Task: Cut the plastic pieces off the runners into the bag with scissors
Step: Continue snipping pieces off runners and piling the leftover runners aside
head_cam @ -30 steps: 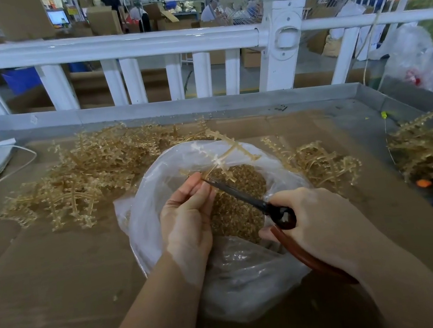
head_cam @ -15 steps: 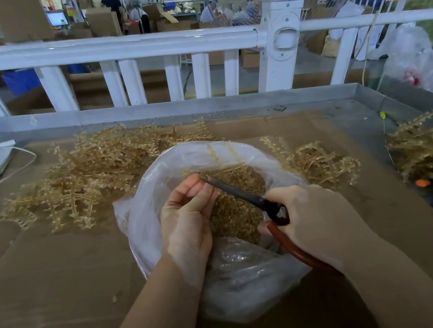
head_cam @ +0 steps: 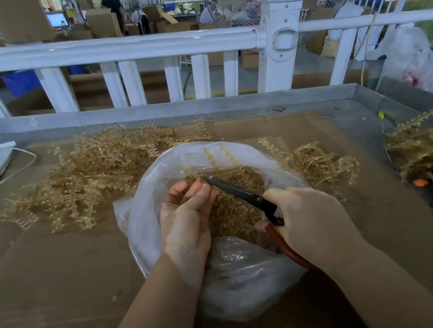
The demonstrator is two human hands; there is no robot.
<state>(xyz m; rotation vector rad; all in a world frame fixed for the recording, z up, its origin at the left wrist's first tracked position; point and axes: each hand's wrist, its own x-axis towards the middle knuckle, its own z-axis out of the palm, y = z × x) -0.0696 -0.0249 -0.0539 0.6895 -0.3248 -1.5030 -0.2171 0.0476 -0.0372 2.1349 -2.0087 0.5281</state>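
Left hand (head_cam: 187, 218) pinching amber branched plastic runner (head_cam: 211, 162) over clear plastic bag (head_cam: 243, 277) to catch pieces, right hand (head_cam: 314, 222) gripping red-handled black scissors (head_cam: 239, 192).

Bag (head_cam: 163, 228) centre w/ cut pieces (head_cam: 233, 211) inside; runner piles (head_cam: 80, 184) behind-left & right (head_cam: 319, 162).

I have a single wide-angle view from the head, looking forward and down, close over the cardboard-covered surface (head_cam: 45, 287). Both forearms enter from the bottom edge, and the white railing (head_cam: 108, 50) crosses the top, with the workshop beyond.
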